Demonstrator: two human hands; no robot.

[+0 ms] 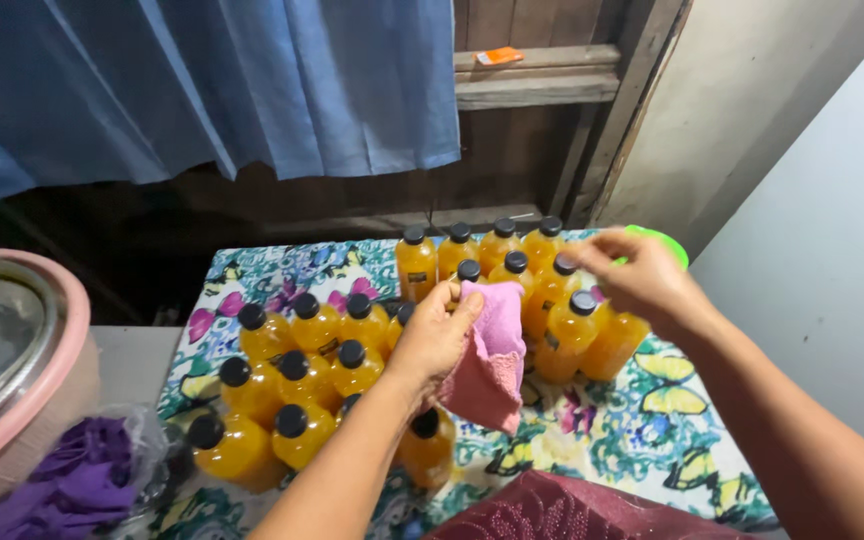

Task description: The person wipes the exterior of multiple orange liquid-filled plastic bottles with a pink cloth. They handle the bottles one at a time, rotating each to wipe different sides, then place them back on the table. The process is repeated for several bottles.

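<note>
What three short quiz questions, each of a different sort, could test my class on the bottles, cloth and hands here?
1. True or false: the left hand holds a pink cloth.
2. What colour are the bottle caps?
3. The right hand is over: A) the pink pot, B) the orange bottles, C) the purple cloth.

Key: 1 true; 2 black; 3 B.

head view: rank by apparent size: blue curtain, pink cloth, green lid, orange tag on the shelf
1. blue curtain, by far the largest.
2. pink cloth, held in the left hand.
3. and 4. green lid and orange tag: look alike; the lid is partly hidden behind the right hand, so unranked.
</note>
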